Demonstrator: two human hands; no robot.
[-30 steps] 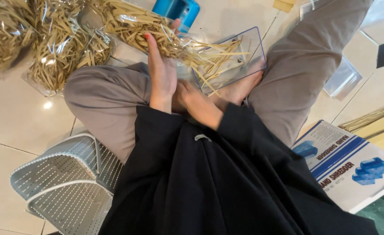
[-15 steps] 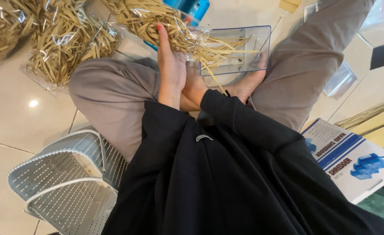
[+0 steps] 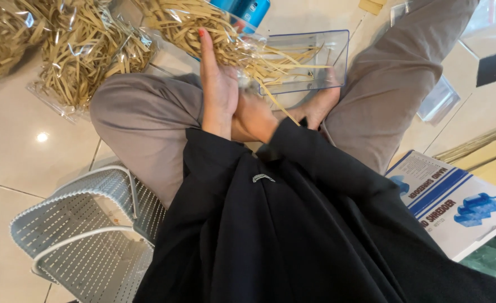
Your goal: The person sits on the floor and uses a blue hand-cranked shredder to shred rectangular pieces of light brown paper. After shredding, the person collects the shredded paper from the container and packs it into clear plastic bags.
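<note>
Tan shredded paper strips (image 3: 242, 47) in crinkly clear wrap against your flat, straight-fingered left hand (image 3: 217, 84), your right hand (image 3: 256, 115) blurred beneath, grip unclear, clear plastic tray (image 3: 332, 50) beside.

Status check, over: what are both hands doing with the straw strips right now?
Left hand open, flat against the straw strips. Right hand low beside it, grip unclear. Clear tray just beyond, strips trailing in.

Your sleeves (image 3: 315, 168) are black, your trousers (image 3: 141, 123) taupe. The paper strips (image 3: 242, 47) you handle are straw-tan, the tray (image 3: 337, 59) clear with a blue edge. The basket (image 3: 74, 235) is pale grey with perforations; the box (image 3: 455, 202) white and blue.
</note>
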